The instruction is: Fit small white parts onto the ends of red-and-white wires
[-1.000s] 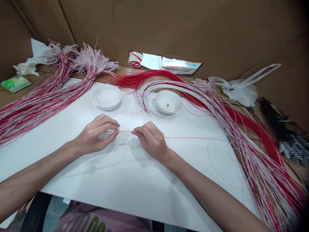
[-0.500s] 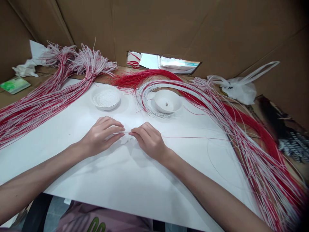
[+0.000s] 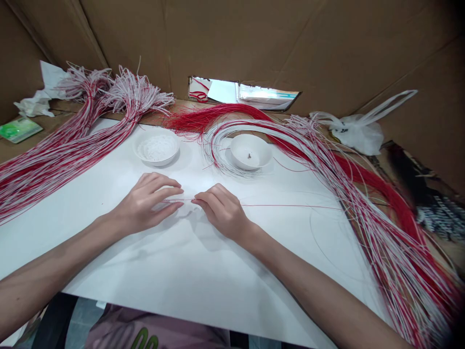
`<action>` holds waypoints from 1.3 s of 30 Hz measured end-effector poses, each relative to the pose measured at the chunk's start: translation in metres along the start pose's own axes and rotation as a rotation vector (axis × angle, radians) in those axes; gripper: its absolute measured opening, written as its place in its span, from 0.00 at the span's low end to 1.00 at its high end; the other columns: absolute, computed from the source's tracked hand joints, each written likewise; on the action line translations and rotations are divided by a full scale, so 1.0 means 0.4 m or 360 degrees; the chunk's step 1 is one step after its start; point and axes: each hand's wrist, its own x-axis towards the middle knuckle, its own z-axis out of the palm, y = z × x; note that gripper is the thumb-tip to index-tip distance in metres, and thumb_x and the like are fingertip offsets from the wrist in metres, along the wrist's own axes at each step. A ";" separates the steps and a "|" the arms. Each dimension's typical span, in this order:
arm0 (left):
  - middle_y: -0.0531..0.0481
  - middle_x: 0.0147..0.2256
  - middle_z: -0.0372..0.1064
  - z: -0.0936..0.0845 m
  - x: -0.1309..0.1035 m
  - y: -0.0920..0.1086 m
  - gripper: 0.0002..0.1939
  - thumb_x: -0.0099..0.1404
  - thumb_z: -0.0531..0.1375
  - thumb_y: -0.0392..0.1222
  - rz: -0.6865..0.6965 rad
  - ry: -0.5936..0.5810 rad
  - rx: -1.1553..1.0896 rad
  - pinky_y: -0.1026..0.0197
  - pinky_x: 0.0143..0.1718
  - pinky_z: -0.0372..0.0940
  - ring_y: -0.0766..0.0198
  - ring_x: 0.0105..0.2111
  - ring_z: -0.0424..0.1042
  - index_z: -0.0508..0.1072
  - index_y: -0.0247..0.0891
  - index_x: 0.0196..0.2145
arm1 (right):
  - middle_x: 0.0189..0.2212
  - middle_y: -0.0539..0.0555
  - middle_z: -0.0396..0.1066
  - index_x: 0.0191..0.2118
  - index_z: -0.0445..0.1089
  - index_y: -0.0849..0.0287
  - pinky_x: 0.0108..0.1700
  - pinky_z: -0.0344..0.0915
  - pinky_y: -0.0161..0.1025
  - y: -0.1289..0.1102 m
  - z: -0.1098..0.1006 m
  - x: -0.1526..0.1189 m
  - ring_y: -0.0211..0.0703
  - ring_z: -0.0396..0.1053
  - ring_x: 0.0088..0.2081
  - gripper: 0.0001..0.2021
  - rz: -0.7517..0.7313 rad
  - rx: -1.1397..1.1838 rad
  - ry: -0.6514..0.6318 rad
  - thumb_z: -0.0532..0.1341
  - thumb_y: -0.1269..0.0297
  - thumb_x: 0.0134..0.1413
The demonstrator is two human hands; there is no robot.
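Observation:
Over the middle of the table, my right hand (image 3: 222, 209) pinches a thin red wire (image 3: 290, 206) between thumb and fingertips. A long stretch of it runs off to the right, toward a bundle of red and white wires (image 3: 348, 189). A short end pokes out leftward from the pinch. My left hand (image 3: 147, 202) is open around that end, its thumb and fingers apart with a gap between them. A pale strand seems to lie alongside the red one there, too thin to make out fully.
Beyond my hands stand a white bowl (image 3: 176, 148) of small white pieces and another white bowl (image 3: 269, 151) with a few tiny dark bits. Large red-and-white wire bundles (image 3: 105, 131) lie at left. A plastic bag (image 3: 363, 135) and cardboard walls (image 3: 232, 39) border the table (image 3: 163, 276).
My left thumb and fingers have spread apart and the hand has shifted slightly left, showing more of the wire between the hands. My right hand keeps its pinch almost in place.

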 end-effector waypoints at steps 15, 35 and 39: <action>0.47 0.38 0.75 -0.010 -0.005 -0.001 0.07 0.60 0.61 0.32 -0.0032 -0.0071 -0.0094 0.54 0.41 0.63 0.60 0.37 0.71 0.70 0.38 0.37 | 0.25 0.50 0.65 0.36 0.65 0.61 0.32 0.62 0.36 0.002 0.001 -0.002 0.37 0.60 0.28 0.02 -0.0042 0.0010 -0.0049 0.60 0.72 0.62; 0.49 0.32 0.75 0.012 -0.002 0.012 0.05 0.64 0.59 0.31 -0.0048 -0.0087 -0.0205 0.56 0.37 0.63 0.63 0.32 0.71 0.70 0.38 0.38 | 0.25 0.50 0.65 0.35 0.66 0.60 0.32 0.62 0.37 0.001 0.000 -0.006 0.37 0.60 0.29 0.03 -0.0040 0.0003 -0.0102 0.58 0.72 0.62; 0.48 0.32 0.74 -0.013 -0.005 -0.008 0.07 0.63 0.59 0.30 -0.0071 -0.0092 -0.0237 0.56 0.37 0.65 0.62 0.32 0.70 0.70 0.38 0.38 | 0.30 0.53 0.71 0.39 0.66 0.61 0.36 0.66 0.37 0.003 0.001 -0.004 0.39 0.66 0.32 0.03 0.0038 0.0121 -0.0093 0.60 0.68 0.61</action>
